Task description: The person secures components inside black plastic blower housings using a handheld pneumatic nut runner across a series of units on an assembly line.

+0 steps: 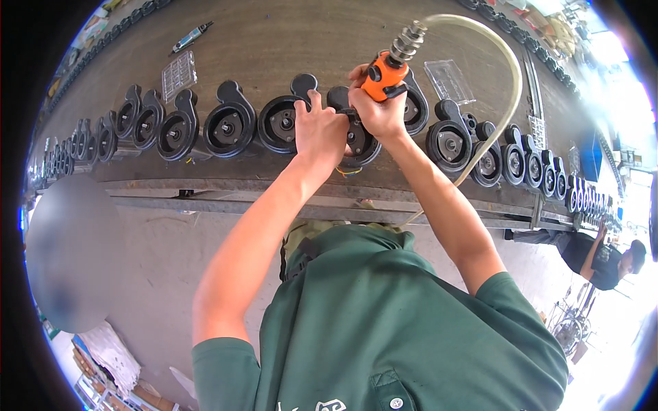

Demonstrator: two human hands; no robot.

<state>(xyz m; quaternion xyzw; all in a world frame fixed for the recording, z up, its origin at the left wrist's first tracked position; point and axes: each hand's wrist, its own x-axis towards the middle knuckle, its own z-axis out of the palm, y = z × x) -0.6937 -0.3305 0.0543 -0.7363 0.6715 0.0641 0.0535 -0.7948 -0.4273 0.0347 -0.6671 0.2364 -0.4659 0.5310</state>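
My right hand is closed round an orange and black air-powered hand tool, tilted over the row of parts. A pale hose runs from its metal fitting. The tool's lower end is hidden behind my hands. Beside it my left hand reaches over a black round wheel-like housing. Two of its fingers stretch toward the neighbouring housing; the other fingers bend in by the tool, and whatever they pinch is hidden. Coloured wires hang below the housing under my hands.
Similar black housings stand in a long row along the brown table, left and right. Clear plastic trays and a pen-shaped blue-grey tool lie beyond them. Another person is at the far right.
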